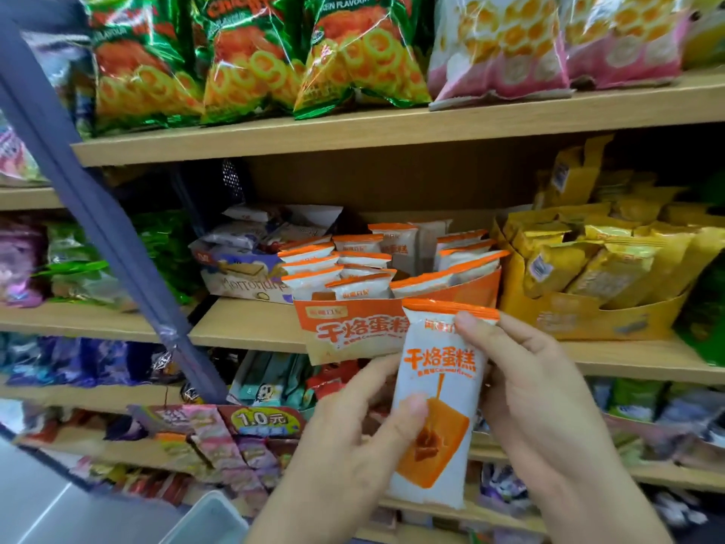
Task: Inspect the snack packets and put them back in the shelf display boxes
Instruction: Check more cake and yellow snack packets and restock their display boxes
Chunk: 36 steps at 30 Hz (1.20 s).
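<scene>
Both hands held one cake packet (pixel 435 402) upright before the orange display box (pixel 353 327), left hand (pixel 353 437) pinching low, right hand (pixel 525 386) gripping the top, likely for reading its front.

Wooden shop shelves stocked with snacks.
The middle shelf (pixel 243 327) carries an orange display box (pixel 353 327) of upright white-and-orange packets (pixel 361 245), between a wafer box (pixel 243 280) and a yellow display box (pixel 588 320); the upper shelf (pixel 353 135) holds green bags (pixel 251 64) and pink bags (pixel 502 53).
</scene>
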{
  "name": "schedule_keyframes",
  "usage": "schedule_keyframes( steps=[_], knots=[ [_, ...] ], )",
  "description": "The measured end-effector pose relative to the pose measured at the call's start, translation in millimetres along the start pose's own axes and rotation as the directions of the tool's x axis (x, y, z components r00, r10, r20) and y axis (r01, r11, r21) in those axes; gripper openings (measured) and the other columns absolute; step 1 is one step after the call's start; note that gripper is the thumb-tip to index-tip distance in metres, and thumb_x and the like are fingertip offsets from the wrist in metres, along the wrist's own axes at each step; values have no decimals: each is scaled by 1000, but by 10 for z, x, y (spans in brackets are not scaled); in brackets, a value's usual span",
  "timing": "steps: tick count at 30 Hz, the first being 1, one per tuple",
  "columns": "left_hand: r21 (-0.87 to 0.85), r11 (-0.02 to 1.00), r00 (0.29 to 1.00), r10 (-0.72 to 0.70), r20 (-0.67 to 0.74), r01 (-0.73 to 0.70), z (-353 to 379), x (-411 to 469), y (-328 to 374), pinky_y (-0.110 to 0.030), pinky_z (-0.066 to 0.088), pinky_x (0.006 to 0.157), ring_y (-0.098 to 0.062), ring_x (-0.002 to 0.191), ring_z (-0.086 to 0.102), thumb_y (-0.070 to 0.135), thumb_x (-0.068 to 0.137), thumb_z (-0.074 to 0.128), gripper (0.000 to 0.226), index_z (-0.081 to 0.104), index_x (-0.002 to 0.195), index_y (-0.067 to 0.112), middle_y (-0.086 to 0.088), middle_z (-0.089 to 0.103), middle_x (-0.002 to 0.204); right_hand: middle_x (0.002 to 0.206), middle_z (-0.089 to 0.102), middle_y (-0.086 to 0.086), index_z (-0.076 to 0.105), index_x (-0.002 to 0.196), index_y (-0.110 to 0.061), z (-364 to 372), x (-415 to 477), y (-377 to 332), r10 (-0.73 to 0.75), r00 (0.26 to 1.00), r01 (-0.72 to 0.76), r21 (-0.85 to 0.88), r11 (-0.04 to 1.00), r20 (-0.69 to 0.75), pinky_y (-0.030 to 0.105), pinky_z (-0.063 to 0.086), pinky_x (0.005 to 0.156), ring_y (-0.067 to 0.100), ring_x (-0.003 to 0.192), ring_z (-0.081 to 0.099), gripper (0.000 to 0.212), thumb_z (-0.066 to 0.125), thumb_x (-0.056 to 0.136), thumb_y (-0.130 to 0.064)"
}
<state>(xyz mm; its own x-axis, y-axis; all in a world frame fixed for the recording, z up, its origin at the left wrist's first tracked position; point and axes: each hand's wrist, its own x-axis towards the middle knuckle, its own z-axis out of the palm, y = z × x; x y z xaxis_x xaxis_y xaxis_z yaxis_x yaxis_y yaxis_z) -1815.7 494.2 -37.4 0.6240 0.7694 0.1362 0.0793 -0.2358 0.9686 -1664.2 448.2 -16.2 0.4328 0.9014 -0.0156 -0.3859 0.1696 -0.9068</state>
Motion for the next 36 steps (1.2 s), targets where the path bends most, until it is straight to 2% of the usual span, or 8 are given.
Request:
schedule_keyframes(
  steps=[3, 7, 10, 13, 18, 22, 28, 36],
  knots=[
    [-155, 987, 987, 28, -157, -53, -96, -3, 105, -22, 57, 70, -8, 90, 71, 53, 78, 70, 34, 73, 99, 26, 8, 76, 97, 90, 76, 12, 75, 86, -7, 108, -116, 35, -14, 1000, 14, -17, 1000, 12, 28, 57, 62, 22, 77, 73, 22, 66, 72, -21],
    [-232, 968, 967, 34, -252, -95, -168, -41, 159, -21, 54, 60, -12, 75, 70, 40, 66, 68, 32, 77, 81, 12, -3, 76, 83, 88, 76, 12, 76, 83, -6, 243, -263, 65, -45, 999, 45, -9, 999, 12, 24, 56, 59, 22, 77, 74, 16, 66, 74, -15],
    [-263, 958, 949, 26, -314, -114, -217, -117, 130, -25, 56, 61, -17, 77, 72, 34, 63, 71, 28, 78, 80, 12, -6, 76, 84, 87, 76, 11, 75, 84, -5, 302, -364, 81, -73, 997, 72, -50, 996, -5, 22, 54, 57, 22, 76, 74, 18, 68, 72, -16],
    [-280, 955, 954, 10, -300, -98, -244, -188, 135, -26, 57, 60, -18, 81, 73, 37, 64, 72, 33, 77, 87, 14, -4, 77, 88, 86, 76, 10, 76, 85, -6, 366, -450, 104, -90, 996, 90, -74, 993, 1, 20, 54, 56, 21, 75, 74, 20, 69, 70, -17],
    [-290, 947, 934, 26, -355, -136, -295, -267, 144, -23, 56, 60, -21, 81, 74, 24, 71, 73, 18, 79, 82, 12, -6, 77, 84, 91, 76, 7, 75, 93, -9, 472, -519, 146, -63, 997, 68, -119, 991, 44, 23, 57, 61, 20, 83, 74, 19, 67, 78, -18],
    [-294, 941, 908, 33, -418, -169, -322, -292, 119, -26, 57, 64, -23, 81, 74, 23, 72, 72, 16, 79, 82, 12, -8, 76, 83, 93, 76, 5, 72, 94, -14, 517, -515, 179, -48, 998, 50, -81, 995, 28, 26, 59, 64, 19, 85, 74, 26, 67, 74, -30],
    [-341, 927, 905, -4, -426, -156, -242, -286, 113, -28, 57, 66, -23, 82, 73, 30, 69, 71, 20, 79, 79, 15, -8, 76, 84, 85, 75, 7, 71, 70, -21, 476, -504, 201, -95, 994, 93, -31, 995, -58, 33, 61, 65, 21, 79, 74, 9, 69, 69, -29],
    [-380, 915, 918, -30, -397, -134, -220, -271, 121, -31, 59, 66, -23, 84, 73, 31, 68, 71, 24, 78, 80, 11, -10, 76, 86, 84, 74, 11, 68, 69, -14, 431, -498, 172, -95, 994, 95, -5, 995, -49, 32, 60, 58, 23, 77, 74, 11, 69, 71, -25]
  ],
)
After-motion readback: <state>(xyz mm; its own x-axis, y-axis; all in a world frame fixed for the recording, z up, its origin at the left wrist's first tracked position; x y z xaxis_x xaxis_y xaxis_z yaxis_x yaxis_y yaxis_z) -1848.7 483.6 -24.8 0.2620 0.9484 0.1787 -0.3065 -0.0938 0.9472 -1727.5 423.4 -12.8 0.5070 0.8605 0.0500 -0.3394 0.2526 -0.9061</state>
